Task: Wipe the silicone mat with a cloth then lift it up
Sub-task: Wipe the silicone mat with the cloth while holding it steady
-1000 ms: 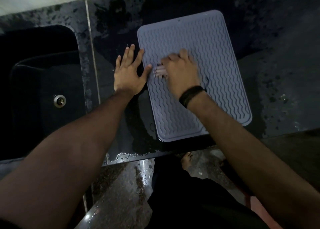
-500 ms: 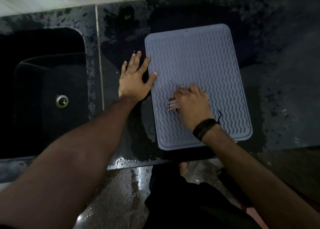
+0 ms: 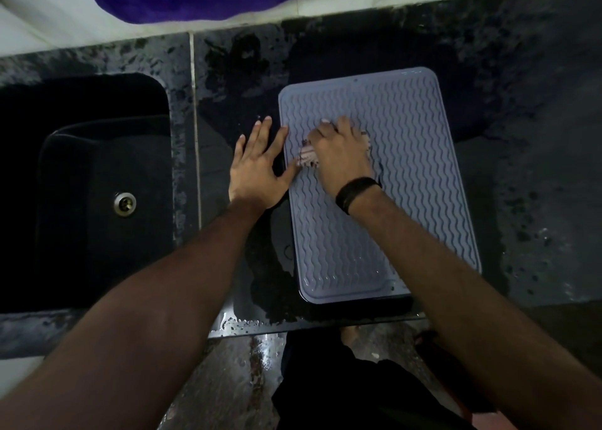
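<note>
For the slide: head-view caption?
Right hand wipes ridged grey silicone mat with pale cloth; left hand steadies its edge.

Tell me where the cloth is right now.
Head view: the cloth lies bunched under the right hand on the silicone mat, near its left edge.

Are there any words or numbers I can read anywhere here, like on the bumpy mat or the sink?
None can be read. The silicone mat shows only wavy ridges, the sink and dark counter are bare, and the cloth has a blurred pattern, not letters.
</note>
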